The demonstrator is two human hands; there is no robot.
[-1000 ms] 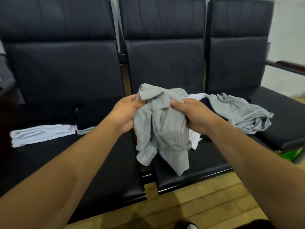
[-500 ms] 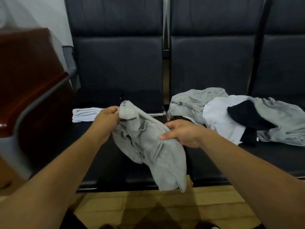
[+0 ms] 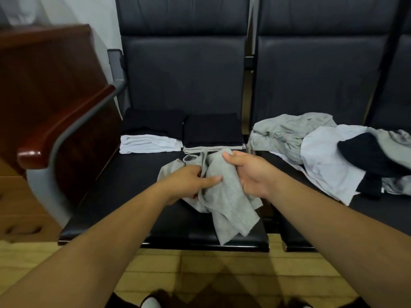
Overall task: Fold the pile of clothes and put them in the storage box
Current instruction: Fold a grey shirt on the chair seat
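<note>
Both hands' grip, left hand (image 3: 189, 182) then right hand (image 3: 249, 172), clutched the crumpled grey garment (image 3: 224, 203) on the seat (image 3: 124, 196) before folded stacks (image 3: 209, 132); folding seemed just begun, and spreading it flat probably came next.

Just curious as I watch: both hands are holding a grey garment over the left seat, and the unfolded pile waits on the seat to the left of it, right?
Not quite. The head view shows both hands, left and right, holding the grey garment, but the unfolded pile lies on the seat to the right.
</note>
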